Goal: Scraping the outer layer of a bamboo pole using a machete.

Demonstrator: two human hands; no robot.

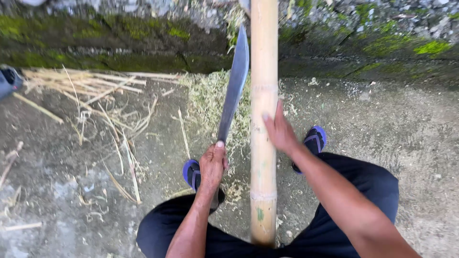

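A thick pale bamboo pole [263, 62] runs from between my knees away toward the wall. My right hand [279, 131] holds it from the right side, fingers laid along the stalk just below a node. My left hand [213, 165] is closed around the handle of a long machete [234, 86]. Its grey blade points away from me and lies close against the pole's left side. Whether the edge touches the bamboo cannot be made out.
I crouch in dark trousers with blue sandals [191, 173] [315, 139] on a concrete floor. Bamboo shavings [208, 95] lie ahead and split strips [91, 83] are scattered to the left. A mossy stone wall [119, 43] closes the far side. A dark object [7, 81] sits at the left edge.
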